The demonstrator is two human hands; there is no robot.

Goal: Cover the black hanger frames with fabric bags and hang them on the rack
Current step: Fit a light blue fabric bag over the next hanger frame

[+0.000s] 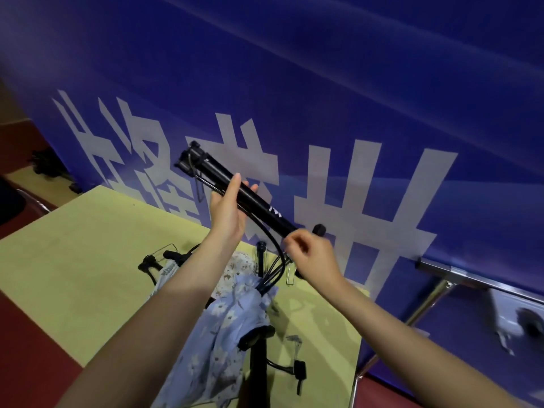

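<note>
Hands up in front of the blue banner [353,83], both on one black hanger frame [235,187]. We read the frame as folded: a thick bundle of black bars held slantwise in the air, upper end toward the left, lower end toward the right, thin black wires trailing from it downward.

Left hand [228,212]: palm under the middle of the bundle, fingers [235,184] curled up around it, a plain supporting grip. Right hand [309,254]: at the lower end, fingers bent inward and blurred. It seems to pinch the end of the frame or one of its wires, but we cannot tell which.

Below the hands, a black stand [259,363] rises from the bottom of the view; we take it for the rack. Blue flowered fabric [223,334] hangs on it, and a paler flowered piece [238,266] lies just behind. Whether these are bags already pulled over frames we cannot say for sure, though black arms poke out of the cloth. More black frame parts [153,263] rest on the yellow-green table [73,275] to the left.

Our judgement on progress: partway. At least one covered piece looks hung. The frame in hand is bare, not yet opened, bagged or hung, and the loose parts on the table suggest further frames left.
</note>
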